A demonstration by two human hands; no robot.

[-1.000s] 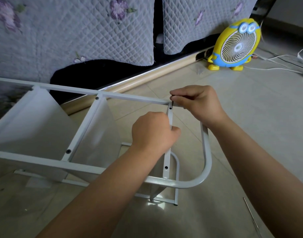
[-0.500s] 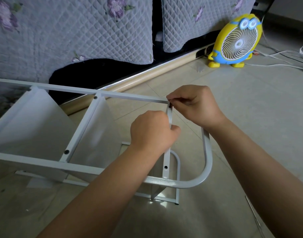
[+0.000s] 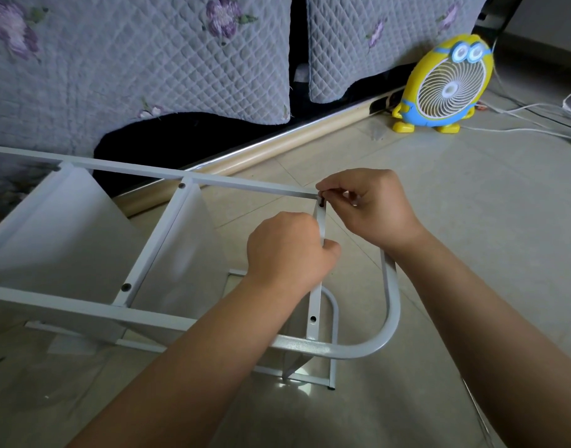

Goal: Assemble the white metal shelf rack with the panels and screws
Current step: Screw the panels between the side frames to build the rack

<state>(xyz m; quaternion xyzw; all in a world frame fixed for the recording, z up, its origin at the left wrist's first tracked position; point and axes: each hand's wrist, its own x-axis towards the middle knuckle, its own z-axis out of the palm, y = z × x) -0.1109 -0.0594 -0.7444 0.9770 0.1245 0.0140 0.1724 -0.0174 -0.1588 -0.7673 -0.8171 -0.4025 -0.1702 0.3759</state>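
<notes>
The white metal shelf rack (image 3: 83,310) lies on its side on the tiled floor, with white panels (image 3: 61,234) standing between its rails. My left hand (image 3: 287,250) grips the rightmost cross strip (image 3: 316,305) near its upper half. My right hand (image 3: 365,205) pinches a small dark screw (image 3: 322,199) at the strip's top hole, where it meets the far rail (image 3: 245,185). A lower hole in the strip is open. The rack's curved end tube (image 3: 389,318) bends round under my right wrist.
A yellow and blue cartoon fan (image 3: 446,82) stands on the floor at the back right, with white cables (image 3: 536,114) trailing beside it. A quilted grey cover (image 3: 148,66) hangs over furniture behind the rack. A thin metal rod (image 3: 478,412) lies at the lower right.
My right hand's fingers have shifted slightly at the strip's top hole and now show the screw between them. My left hand keeps its grip on the strip.
</notes>
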